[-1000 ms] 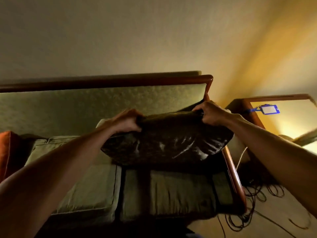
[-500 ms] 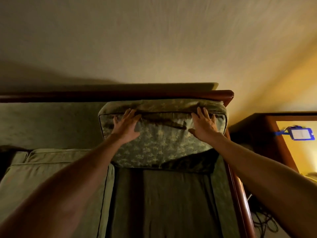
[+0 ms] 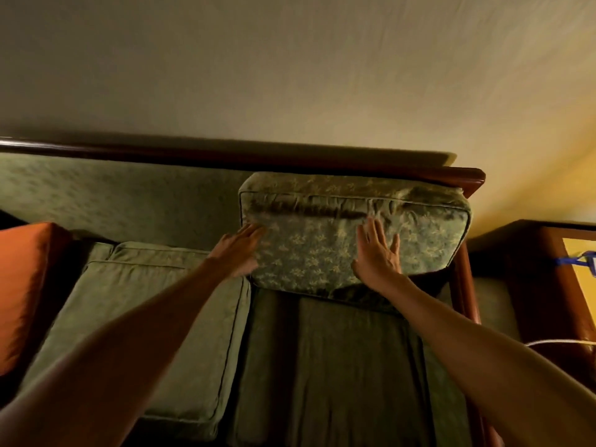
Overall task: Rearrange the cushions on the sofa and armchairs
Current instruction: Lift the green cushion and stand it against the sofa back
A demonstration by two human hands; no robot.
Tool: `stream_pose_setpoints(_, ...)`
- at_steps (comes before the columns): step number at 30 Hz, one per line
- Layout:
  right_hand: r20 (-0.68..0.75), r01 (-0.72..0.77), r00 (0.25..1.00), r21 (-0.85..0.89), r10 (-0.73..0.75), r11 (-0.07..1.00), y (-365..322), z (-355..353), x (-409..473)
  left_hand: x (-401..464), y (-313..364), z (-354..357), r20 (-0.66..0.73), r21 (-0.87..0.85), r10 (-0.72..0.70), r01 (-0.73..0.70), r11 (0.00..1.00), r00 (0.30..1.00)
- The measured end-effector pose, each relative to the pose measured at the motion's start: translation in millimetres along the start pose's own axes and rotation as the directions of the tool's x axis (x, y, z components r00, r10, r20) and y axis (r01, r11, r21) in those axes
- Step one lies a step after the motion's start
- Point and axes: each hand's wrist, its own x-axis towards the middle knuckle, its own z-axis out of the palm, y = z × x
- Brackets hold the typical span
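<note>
A green leaf-patterned cushion point(image 3: 429, 233) leans upright against the sofa's backrest point(image 3: 122, 195) at the right end, over a bare seat base point(image 3: 348, 366). My left hand point(image 3: 240, 251) lies flat on the cushion's lower left edge, fingers spread. My right hand point(image 3: 379, 251) presses flat on the cushion's front near its middle, fingers apart. Neither hand grips it. A plain green seat cushion point(image 3: 154, 321) lies on the sofa's middle seat. An orange cushion point(image 3: 22, 285) stands at the far left.
A dark wooden rail point(image 3: 225, 154) tops the sofa, with a wooden arm point(image 3: 464, 279) on the right. Beyond it stands a wooden side table point(image 3: 548, 269) with a blue tag point(image 3: 577, 261) and a white cable point(image 3: 554, 342). A plain wall rises behind.
The cushion, first held up by its top edge in both hands, now stands against the backrest. Both hands have let go and slid down from its top to its front face.
</note>
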Motion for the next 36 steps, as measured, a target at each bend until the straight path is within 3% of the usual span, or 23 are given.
stream_pose_setpoints(9, 0.301, 0.142, 0.939, 0.103, -0.167, 0.984, -202, 100, -80, -168, -179, 64, 0.128, -0.007, -0.196, 0.199, 0.980, 0.972)
stream_pose_setpoints(16, 0.368, 0.223, 0.890, 0.167, -0.271, 0.960, -369, 237, -148, -276, -335, 158, 0.257, -0.012, -0.213, 0.223, 0.975, 0.943)
stream_pose_setpoints(20, 0.451, 0.257, 0.854, 0.070, -0.261, 0.964, -440, 318, -166, -307, -406, 236, 0.322, 0.039, -0.188, 0.186, 0.982, 0.928)
stream_pose_setpoints(24, 0.513, 0.313, 0.844, -0.234, -0.157, 0.920, -473, 359, -161, -304, -429, 286, 0.214, 0.187, -0.142, 0.102, 0.977, 0.967)
stream_pose_setpoints(27, 0.514, 0.415, 0.837, -0.372, -0.188, 0.830, -482, 366, -150, -298, -438, 301, 0.115, 0.291, 0.036, -0.068, 0.954, 0.993)
stream_pose_setpoints(29, 0.577, 0.442, 0.788, -0.292, -0.212, 0.848, -484, 353, -144, -299, -446, 292, 0.113, 0.290, 0.118, -0.147, 0.946, 0.987)
stream_pose_setpoints(32, 0.530, 0.362, 0.815, -0.154, -0.233, 0.919, -483, 317, -142, -305, -449, 252, 0.234, 0.148, 0.116, -0.154, 0.977, 0.965)
stream_pose_setpoints(36, 0.555, 0.236, 0.809, -0.008, -0.192, 0.972, -500, 226, -135, -309, -453, 161, 0.216, -0.010, 0.164, -0.166, 0.986, 0.963)
